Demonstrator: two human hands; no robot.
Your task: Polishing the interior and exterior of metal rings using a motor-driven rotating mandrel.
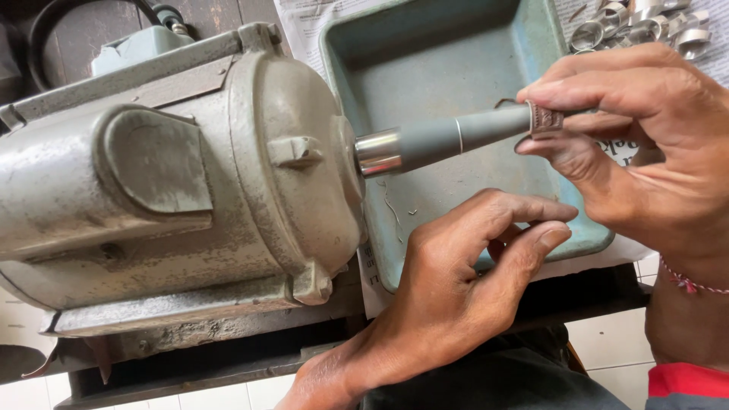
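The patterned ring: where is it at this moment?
In the head view, upper right: the ring sits on the grey spindle's tip, pinched by the right hand, above the blue tray.

Motor housing (175,175): cast metal, dull grey paint, pitted and rough. Spindle (444,140): matt grey taper, glossy polished collar at base. Ring (545,120): patterned metal. Tray (433,68), upper centre: worn blue-green painted metal. Loose rings (645,26), upper right: shiny metal on paper.
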